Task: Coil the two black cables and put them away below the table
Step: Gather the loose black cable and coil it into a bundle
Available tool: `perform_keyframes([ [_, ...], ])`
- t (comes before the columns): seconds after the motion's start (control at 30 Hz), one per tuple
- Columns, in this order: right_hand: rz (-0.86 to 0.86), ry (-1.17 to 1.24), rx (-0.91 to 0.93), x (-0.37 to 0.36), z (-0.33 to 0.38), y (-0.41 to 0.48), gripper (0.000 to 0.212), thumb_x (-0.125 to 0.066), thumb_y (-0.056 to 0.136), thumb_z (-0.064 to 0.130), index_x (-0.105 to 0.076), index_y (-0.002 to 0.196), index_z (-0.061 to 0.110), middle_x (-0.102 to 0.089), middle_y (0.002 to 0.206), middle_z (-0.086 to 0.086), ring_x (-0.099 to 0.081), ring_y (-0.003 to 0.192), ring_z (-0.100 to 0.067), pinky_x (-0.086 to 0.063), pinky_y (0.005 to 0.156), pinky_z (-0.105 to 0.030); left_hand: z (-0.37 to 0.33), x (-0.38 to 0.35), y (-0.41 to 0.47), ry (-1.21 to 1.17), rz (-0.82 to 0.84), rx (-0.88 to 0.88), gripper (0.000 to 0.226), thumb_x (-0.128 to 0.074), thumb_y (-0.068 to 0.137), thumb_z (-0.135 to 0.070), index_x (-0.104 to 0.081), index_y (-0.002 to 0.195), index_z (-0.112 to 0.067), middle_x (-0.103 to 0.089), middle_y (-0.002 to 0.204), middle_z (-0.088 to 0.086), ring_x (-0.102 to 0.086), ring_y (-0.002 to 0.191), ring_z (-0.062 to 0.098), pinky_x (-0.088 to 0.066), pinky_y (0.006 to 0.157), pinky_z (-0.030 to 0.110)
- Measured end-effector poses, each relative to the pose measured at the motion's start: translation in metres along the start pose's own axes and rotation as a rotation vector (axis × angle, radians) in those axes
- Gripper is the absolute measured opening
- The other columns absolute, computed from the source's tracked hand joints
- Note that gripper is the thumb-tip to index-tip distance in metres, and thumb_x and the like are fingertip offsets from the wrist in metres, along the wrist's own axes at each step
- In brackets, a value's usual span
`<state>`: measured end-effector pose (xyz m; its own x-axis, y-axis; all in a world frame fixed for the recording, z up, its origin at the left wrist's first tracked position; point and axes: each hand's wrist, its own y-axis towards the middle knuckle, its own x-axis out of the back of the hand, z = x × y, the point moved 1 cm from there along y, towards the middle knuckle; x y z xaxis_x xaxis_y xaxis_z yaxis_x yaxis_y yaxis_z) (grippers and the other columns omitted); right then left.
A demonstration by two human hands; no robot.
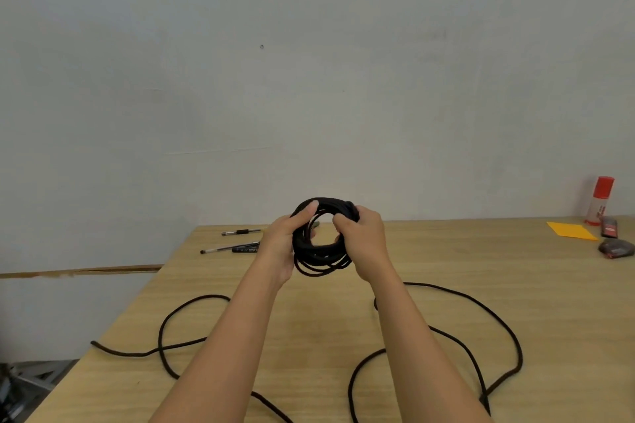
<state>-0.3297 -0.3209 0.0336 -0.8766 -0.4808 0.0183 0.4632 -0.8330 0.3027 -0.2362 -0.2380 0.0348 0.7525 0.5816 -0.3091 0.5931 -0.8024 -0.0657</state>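
Gripping the coiled cable (322, 257): left hand (286, 241) and right hand (365, 238), above table (453, 257).

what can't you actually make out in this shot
Head view, the only one:
Loose cable: runs off the bottom edge, so its full length cannot be followed.
Coiled cable: its ends are not visible past the left hand and right hand gripping it.
Space below the table: hidden by the tabletop.
Print on the pens and glue stick: too small and blurred.
Dark items at the right edge: blurred.
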Motion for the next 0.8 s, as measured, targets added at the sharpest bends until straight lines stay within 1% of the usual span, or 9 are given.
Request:
perform_keyframes([
  [0.07, -0.118, 0.062, -0.044, -0.004, -0.006, -0.002, 0.020, -0.053, 0.082, 0.003, -0.044, 0.064, 0.010, -0.040, 0.059, 0.001, -0.034, 0.055, -0.015, -0.030, 0.052, -0.026, 0.013, -0.001, -0.002, 0.010, -0.029, 0.123, 0.027, -0.072, 0.075, -0.039, -0.064, 0.091, -0.018, -0.064, 0.076, -0.001, -0.062, 0.081, 0.020, -0.050, 0.078, 0.039],
  [0.1, -0.150, 0.086, -0.067, -0.008, -0.008, -0.004, 0.019, -0.053, 0.082, 0.003, -0.046, 0.066, 0.009, -0.041, 0.059, 0.001, -0.034, 0.054, -0.014, -0.030, 0.051, -0.025, 0.019, -0.004, -0.002, -0.055, -0.070, 0.142, 0.020, -0.069, 0.078, -0.032, -0.062, 0.088, -0.017, -0.062, 0.076, 0.000, -0.062, 0.080, 0.021, -0.049, 0.078, 0.040],
  [0.23, -0.205, 0.218, -0.203, -0.025, -0.020, -0.015, 0.024, -0.051, 0.083, 0.001, -0.044, 0.063, 0.011, -0.040, 0.058, 0.002, -0.033, 0.050, -0.012, -0.030, 0.048, -0.023, 0.023, -0.009, 0.004, -0.419, -0.203, 0.064, 0.005, -0.063, 0.081, -0.008, -0.059, 0.080, -0.010, -0.055, 0.071, 0.000, -0.054, 0.060, 0.011, -0.048, 0.059, 0.025],
  [0.33, -0.175, 0.281, -0.248, -0.025, -0.028, -0.016, 0.025, -0.047, 0.083, -0.002, -0.041, 0.062, 0.011, -0.037, 0.058, 0.001, -0.030, 0.051, -0.013, -0.028, 0.048, -0.023, 0.017, -0.004, 0.003, -0.374, -0.116, 0.073, 0.005, -0.059, 0.083, -0.003, -0.058, 0.080, -0.006, -0.054, 0.072, 0.002, -0.053, 0.061, 0.009, -0.045, 0.058, 0.021],
  [0.4, -0.138, 0.293, -0.258, -0.024, -0.031, -0.016, 0.025, -0.046, 0.082, -0.003, -0.040, 0.063, 0.011, -0.036, 0.058, 0.000, -0.030, 0.053, -0.013, -0.028, 0.050, -0.023, 0.015, -0.003, 0.003, -0.328, -0.092, 0.069, 0.010, -0.058, 0.085, -0.003, -0.055, 0.076, -0.006, -0.050, 0.065, 0.002, -0.051, 0.051, 0.008, -0.044, 0.055, 0.021],
  [0.53, 0.011, 0.259, -0.311, -0.022, -0.029, -0.015, 0.015, -0.051, 0.082, -0.001, -0.050, 0.070, 0.007, -0.042, 0.062, -0.005, -0.039, 0.058, -0.017, -0.035, 0.053, -0.027, 0.017, 0.001, 0.007, -0.468, -0.290, 0.042, 0.013, -0.059, 0.084, -0.002, -0.055, 0.072, -0.005, -0.047, 0.060, 0.001, -0.042, 0.032, 0.005, -0.041, 0.043, 0.019],
  [0.67, 0.213, 0.185, -0.417, -0.010, -0.018, -0.012, 0.003, -0.061, 0.074, -0.001, -0.062, 0.076, 0.001, -0.056, 0.069, -0.010, -0.055, 0.057, -0.021, -0.048, 0.057, -0.028, 0.019, 0.007, 0.007, -0.406, -0.408, 0.014, 0.019, -0.055, 0.078, 0.004, -0.051, 0.060, -0.004, -0.034, 0.038, -0.005, -0.025, 0.029, 0.007, -0.024, 0.034, 0.017],
  [0.73, 0.194, 0.218, -0.436, -0.010, -0.013, -0.011, 0.005, -0.061, 0.076, 0.006, -0.064, 0.077, 0.002, -0.059, 0.072, -0.010, -0.057, 0.062, -0.023, -0.049, 0.065, -0.033, 0.020, 0.004, 0.005, -0.337, -0.437, 0.001, 0.020, -0.053, 0.076, 0.006, -0.052, 0.059, -0.004, -0.032, 0.035, -0.005, -0.022, 0.029, 0.008, -0.020, 0.037, 0.019],
  [0.8, 0.109, 0.219, -0.402, -0.016, -0.011, -0.011, 0.021, -0.058, 0.086, 0.026, -0.062, 0.079, 0.006, -0.059, 0.072, -0.006, -0.056, 0.065, -0.023, -0.048, 0.063, -0.031, 0.022, -0.001, 0.003, -0.287, -0.436, -0.005, 0.020, -0.053, 0.076, 0.006, -0.051, 0.059, -0.004, -0.031, 0.039, -0.004, -0.020, 0.030, 0.008, -0.018, 0.041, 0.022],
])
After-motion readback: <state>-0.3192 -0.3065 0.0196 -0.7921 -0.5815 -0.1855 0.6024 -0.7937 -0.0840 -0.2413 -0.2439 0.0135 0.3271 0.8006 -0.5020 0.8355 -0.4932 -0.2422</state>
